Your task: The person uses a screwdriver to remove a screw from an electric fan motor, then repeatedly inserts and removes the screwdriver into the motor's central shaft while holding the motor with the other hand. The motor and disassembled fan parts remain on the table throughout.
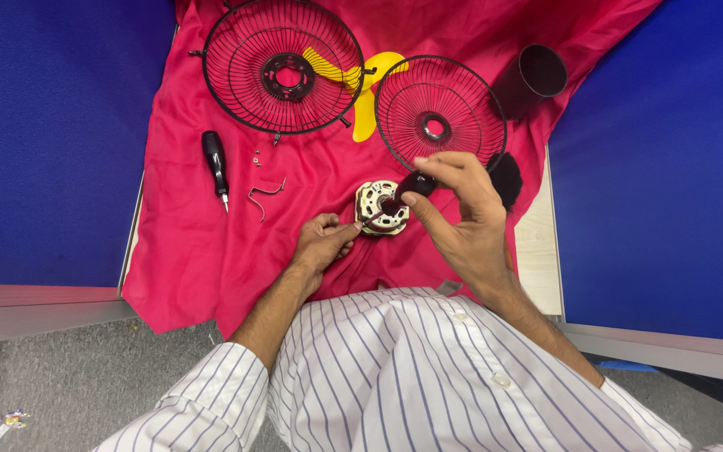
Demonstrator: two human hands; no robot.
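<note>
A small fan motor (382, 208), cream-coloured with a dark core, sits on a red cloth (194, 243) near the middle of the desk (537, 251), just in front of the person. The right hand (462, 213) hovers over it, its fingers (428, 172) closed around the dark handle of a screwdriver (407, 191) whose tip points down into the centre of the motor. The left hand (321, 243) rests on the cloth just beside the motor, fingers curled, the fingertips touching the motor's near left edge; I cannot tell whether it truly grips it.

Behind the motor lie two black wire fan guards: a smaller one (440, 115) right behind the right hand, and a larger one (284, 65) farther back to the left, the two nearly touching. Yellow fan blades (370, 92) show beneath and between them. A black cup-shaped cover (541, 71) lies at the far right edge of the cloth. To the left, well apart from the hands, lies a second black-handled screwdriver (215, 167), with a bent metal clip (265, 197) and a few small screws (257, 156) near it. Blue partition walls (43, 125) stand on both sides, and the person wears a striped white shirt (395, 377)
</note>
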